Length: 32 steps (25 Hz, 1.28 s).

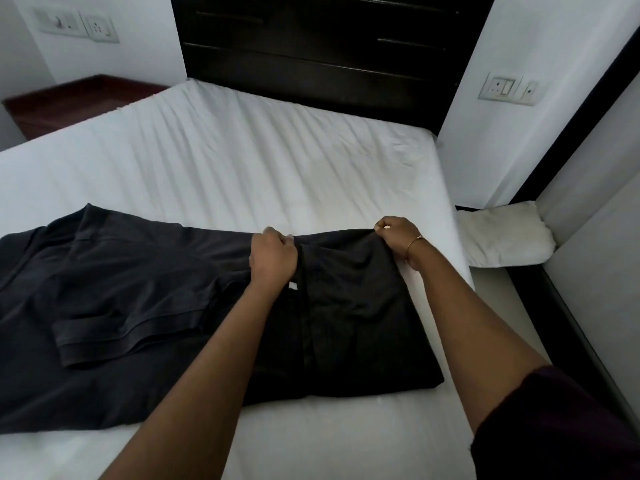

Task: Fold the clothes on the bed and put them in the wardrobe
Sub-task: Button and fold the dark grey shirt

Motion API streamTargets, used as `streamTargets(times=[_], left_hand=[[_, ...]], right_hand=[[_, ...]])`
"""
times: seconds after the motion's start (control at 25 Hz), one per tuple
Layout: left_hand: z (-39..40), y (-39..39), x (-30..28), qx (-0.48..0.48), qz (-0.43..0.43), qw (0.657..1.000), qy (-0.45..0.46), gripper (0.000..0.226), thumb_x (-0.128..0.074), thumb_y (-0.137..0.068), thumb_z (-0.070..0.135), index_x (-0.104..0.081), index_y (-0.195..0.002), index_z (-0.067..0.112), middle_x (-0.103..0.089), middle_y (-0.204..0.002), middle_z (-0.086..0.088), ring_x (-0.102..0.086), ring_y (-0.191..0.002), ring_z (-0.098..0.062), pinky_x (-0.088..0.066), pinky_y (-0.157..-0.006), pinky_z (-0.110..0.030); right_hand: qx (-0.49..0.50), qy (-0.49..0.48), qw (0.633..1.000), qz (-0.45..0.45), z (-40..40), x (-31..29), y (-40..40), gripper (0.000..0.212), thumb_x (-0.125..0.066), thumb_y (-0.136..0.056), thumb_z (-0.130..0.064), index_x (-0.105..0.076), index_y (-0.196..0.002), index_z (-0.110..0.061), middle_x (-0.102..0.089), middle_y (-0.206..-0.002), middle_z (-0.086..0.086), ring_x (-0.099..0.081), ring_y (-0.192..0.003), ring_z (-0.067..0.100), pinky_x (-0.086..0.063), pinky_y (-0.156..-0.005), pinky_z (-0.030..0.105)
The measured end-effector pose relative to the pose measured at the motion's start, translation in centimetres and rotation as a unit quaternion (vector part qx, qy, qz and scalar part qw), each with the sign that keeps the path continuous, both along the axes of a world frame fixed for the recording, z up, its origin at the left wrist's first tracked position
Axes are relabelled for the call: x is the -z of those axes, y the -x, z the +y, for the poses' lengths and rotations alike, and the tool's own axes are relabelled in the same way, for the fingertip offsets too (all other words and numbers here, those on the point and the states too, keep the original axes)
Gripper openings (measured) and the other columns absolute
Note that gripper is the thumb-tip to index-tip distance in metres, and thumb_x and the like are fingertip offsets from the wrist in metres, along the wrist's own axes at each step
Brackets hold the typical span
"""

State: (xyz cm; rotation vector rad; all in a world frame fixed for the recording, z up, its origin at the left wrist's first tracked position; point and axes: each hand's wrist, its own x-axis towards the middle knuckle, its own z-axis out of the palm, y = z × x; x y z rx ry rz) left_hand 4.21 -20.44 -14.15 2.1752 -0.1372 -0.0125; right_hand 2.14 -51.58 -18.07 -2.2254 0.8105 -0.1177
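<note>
A: The left hand has its fingers curled and pinches the far edge of the black cotton garment. The right hand does the same at the far right corner of this edge, also with the fingers closed on the cloth.

B: And where does the garment lie?

A: Under both hands and toward the person, flat on the white sheet of the bed, near its right side. To the left of the left hand lies the dark grey short-sleeved shirt, spread out, and its right part goes under or against the black one; I cannot tell which.

B: How should this step be done well?

A: I think a fold is being made. Both hands should lift the edge together, keep the cloth tight between them, and bring it toward the near edge so that the corners meet. After that, press flat with the palm to remove the wrinkles.

B: Please count the things.

A: Two garments, two hands, one thin gold bangle on the right wrist. Beyond the right hand, one white pillow beside the bed. I see no wardrobe here for certain; behind the bed stands one dark wooden unit with drawers.
</note>
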Motion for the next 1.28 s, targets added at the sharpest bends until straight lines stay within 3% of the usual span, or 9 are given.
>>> streamTargets(times=[0.12,0.24,0.48,0.56,0.68,0.8,0.92,1.12,1.28], left_hand=[[-0.1,0.1,0.3,0.029,0.018,0.998,0.058,0.054,-0.081,-0.09,0.028,-0.053,-0.135,0.021,-0.064,-0.109,0.0,-0.063,-0.093,-0.018,-0.056,-0.081,-0.034],[-0.6,0.7,0.8,0.008,0.016,0.994,0.107,0.02,-0.07,-0.092,0.006,-0.067,-0.101,0.024,-0.072,-0.106,-0.005,-0.07,-0.081,-0.019,-0.06,-0.06,-0.031],[-0.7,2.0,-0.3,-0.032,0.01,0.997,0.064,0.053,-0.078,-0.087,0.051,-0.048,-0.111,0.015,-0.045,-0.123,-0.005,-0.059,-0.094,-0.025,-0.053,-0.086,-0.038],[-0.3,3.2,-0.2,0.012,-0.081,0.995,-0.051,0.056,-0.08,-0.084,0.053,-0.051,-0.111,0.015,-0.038,-0.134,-0.007,-0.059,-0.103,-0.029,-0.056,-0.087,-0.044],[-1.0,4.5,0.8,0.128,-0.329,0.882,-0.313,0.047,-0.065,-0.094,0.048,-0.062,-0.128,0.016,-0.034,-0.161,-0.007,-0.037,-0.144,-0.039,-0.044,-0.109,-0.053],[-1.5,5.7,2.4,0.223,-0.217,0.872,-0.377,0.073,-0.031,-0.104,0.066,-0.036,-0.161,0.021,-0.019,-0.173,-0.007,-0.007,-0.16,-0.035,-0.013,-0.129,-0.053],[-1.3,6.3,4.6,0.254,-0.128,0.87,-0.404,0.087,-0.019,-0.1,0.077,-0.011,-0.168,0.022,0.003,-0.175,-0.009,0.005,-0.16,-0.039,-0.004,-0.13,-0.051],[0.5,4.3,2.8,0.309,-0.031,0.909,-0.279,0.074,-0.05,-0.1,0.066,-0.033,-0.163,0.03,-0.012,-0.174,0.0,-0.009,-0.16,-0.034,-0.015,-0.13,-0.047],[5.2,5.9,-6.0,0.244,0.189,0.943,0.128,0.027,-0.057,-0.107,0.023,-0.073,-0.127,0.016,-0.072,-0.127,-0.016,-0.072,-0.104,-0.024,-0.055,-0.095,-0.037]], right_hand=[[-0.001,0.105,0.994,0.04,2.1,1.2,-0.1,0.033,-0.052,-0.124,-0.028,-0.084,-0.129,-0.032,-0.085,-0.138,0.007,-0.066,-0.129,0.038,-0.066,-0.125,0.057],[0.012,0.182,0.983,0.02,2.4,3.2,0.1,0.028,-0.056,-0.131,-0.043,-0.08,-0.139,-0.03,-0.07,-0.15,0.014,-0.069,-0.134,0.045,-0.071,-0.121,0.061],[0.06,0.096,0.993,0.021,2.8,1.4,0.9,0.062,-0.07,-0.126,-0.057,-0.061,-0.163,-0.008,-0.043,-0.169,0.021,-0.072,-0.139,0.055,-0.069,-0.132,0.066],[0.072,0.056,0.995,0.038,4.3,-0.3,2.9,0.075,-0.058,-0.128,-0.067,-0.056,-0.174,-0.009,-0.042,-0.178,0.022,-0.067,-0.151,0.057,-0.065,-0.138,0.068],[0.06,0.042,0.995,0.072,6.1,-0.8,6.3,0.09,-0.056,-0.121,-0.083,-0.059,-0.176,-0.011,-0.066,-0.173,0.022,-0.069,-0.154,0.05,-0.064,-0.138,0.065],[0.036,0.035,0.992,0.12,6.9,-0.3,8.9,0.098,-0.077,-0.108,-0.086,-0.071,-0.17,-0.011,-0.076,-0.168,0.019,-0.073,-0.153,0.045,-0.067,-0.137,0.059],[0.035,-0.177,0.983,0.044,7.7,-2.4,10.1,0.062,-0.09,-0.117,-0.042,-0.078,-0.165,-0.004,-0.084,-0.16,0.024,-0.081,-0.142,0.044,-0.069,-0.14,0.064],[0.006,-0.359,0.931,-0.062,12.0,-7.0,9.4,0.035,-0.071,-0.121,-0.011,-0.076,-0.155,-0.02,-0.084,-0.15,0.024,-0.081,-0.108,0.029,-0.07,-0.107,0.049],[-0.015,-0.349,0.93,-0.118,20.8,-8.8,5.1,0.079,-0.074,-0.118,-0.006,-0.049,-0.187,-0.036,-0.079,-0.14,0.016,-0.082,-0.104,0.027,-0.077,-0.111,0.056]])
